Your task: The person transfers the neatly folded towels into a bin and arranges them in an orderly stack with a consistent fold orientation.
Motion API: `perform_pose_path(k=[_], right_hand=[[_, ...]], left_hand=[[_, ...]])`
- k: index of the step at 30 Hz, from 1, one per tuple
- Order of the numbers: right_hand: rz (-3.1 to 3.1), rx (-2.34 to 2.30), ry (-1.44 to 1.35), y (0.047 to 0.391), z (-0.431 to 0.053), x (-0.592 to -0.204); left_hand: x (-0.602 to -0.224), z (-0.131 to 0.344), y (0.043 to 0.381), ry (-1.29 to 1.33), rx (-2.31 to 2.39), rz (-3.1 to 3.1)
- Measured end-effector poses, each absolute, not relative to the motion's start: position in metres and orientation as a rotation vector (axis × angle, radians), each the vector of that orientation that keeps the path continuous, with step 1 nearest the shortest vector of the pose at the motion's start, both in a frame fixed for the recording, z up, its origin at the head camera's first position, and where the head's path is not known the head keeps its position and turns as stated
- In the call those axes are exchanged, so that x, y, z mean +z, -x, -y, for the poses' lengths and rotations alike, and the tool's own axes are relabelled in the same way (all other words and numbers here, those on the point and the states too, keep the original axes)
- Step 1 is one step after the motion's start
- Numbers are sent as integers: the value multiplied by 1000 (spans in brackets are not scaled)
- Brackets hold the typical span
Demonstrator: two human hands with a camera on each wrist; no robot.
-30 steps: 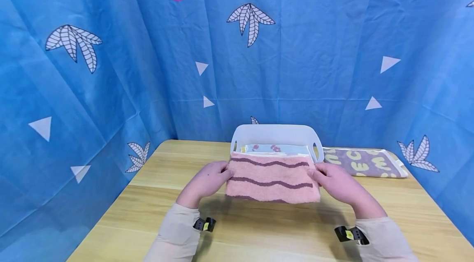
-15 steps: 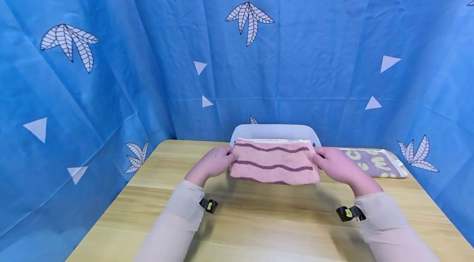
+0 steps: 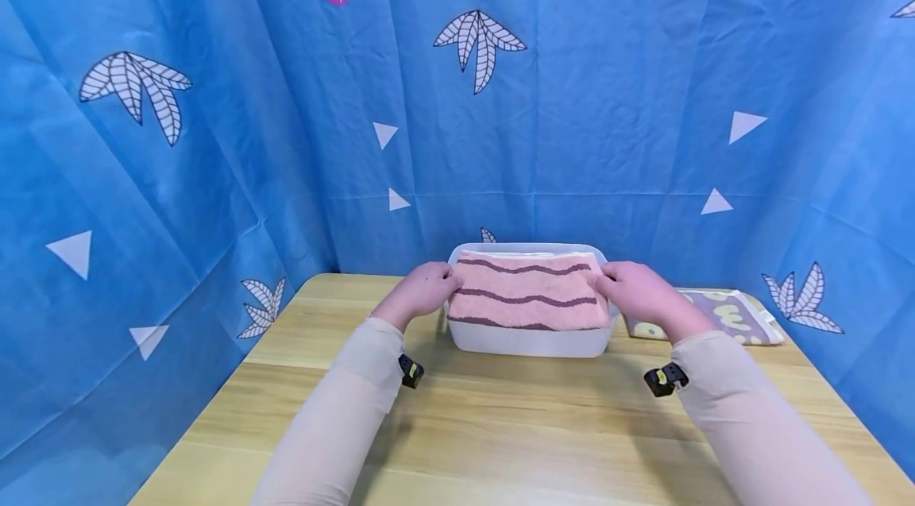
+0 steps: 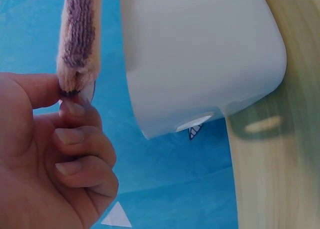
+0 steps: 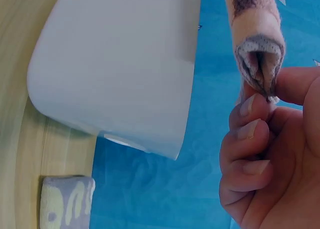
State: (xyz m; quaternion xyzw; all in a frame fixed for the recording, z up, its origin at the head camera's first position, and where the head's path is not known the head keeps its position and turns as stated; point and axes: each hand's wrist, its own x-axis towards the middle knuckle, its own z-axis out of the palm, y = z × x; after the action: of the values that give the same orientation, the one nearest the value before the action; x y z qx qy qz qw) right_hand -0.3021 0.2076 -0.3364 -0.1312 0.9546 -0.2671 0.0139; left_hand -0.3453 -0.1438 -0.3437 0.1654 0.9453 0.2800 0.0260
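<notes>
A folded pink towel (image 3: 529,291) with wavy dark stripes is held level just over the white plastic bin (image 3: 529,341), which stands at the centre of the frame, toward the far edge of the wooden tabletop (image 3: 500,426). The left hand (image 3: 422,291) pinches the towel's left end between thumb and fingertips; in the left wrist view that end (image 4: 76,44) sits clamped at the thumb tip, with the bin wall (image 4: 200,59) just beside it. The right hand (image 3: 632,291) does the same at the other end, and the right wrist view shows the folded layers (image 5: 257,56) nipped between thumb and forefinger. So each grip is closed on the towel, not loose.

Judging by how things lie, the folding is done and the towel is lined up with the bin's opening. It looks to span nearly the bin's full width. What seems left is lowering it inside and letting go; whether its underside already touches anything in the bin cannot be told.

At the right of the frame a second folded towel (image 3: 729,314), grey-purple with yellow letters, lies on the tabletop beside the bin, partly behind the right hand. A blue patterned cloth backdrop (image 3: 214,133) surrounds the scene.
</notes>
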Motion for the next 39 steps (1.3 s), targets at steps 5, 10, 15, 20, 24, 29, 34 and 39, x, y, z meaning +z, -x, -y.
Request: perform_pose_path(k=[5, 10, 15, 20, 24, 29, 34, 39], right_hand=[[-2995, -817, 379, 309, -206, -336], [-3055, -791, 389, 319, -206, -338], [-3046, -792, 352, 329, -209, -339], [-3039, -819, 301, 339, -211, -345], [-3036, -841, 256, 345, -209, -351], [-3039, -797, 192, 352, -206, -363], [-3053, -747, 161, 357, -204, -366], [-3055, -733, 142, 359, -205, -364]], left_hand=[[-342, 140, 353, -453, 876, -2919], [-343, 134, 361, -432, 878, -2950], [-342, 128, 368, -383, 862, -2964], [-347, 123, 375, -291, 873, -2940], [-353, 118, 380, -238, 854, -2937], [-361, 112, 382, -209, 768, -2963], [-362, 108, 383, -158, 752, -2988], [-361, 107, 386, -161, 736, -3011]])
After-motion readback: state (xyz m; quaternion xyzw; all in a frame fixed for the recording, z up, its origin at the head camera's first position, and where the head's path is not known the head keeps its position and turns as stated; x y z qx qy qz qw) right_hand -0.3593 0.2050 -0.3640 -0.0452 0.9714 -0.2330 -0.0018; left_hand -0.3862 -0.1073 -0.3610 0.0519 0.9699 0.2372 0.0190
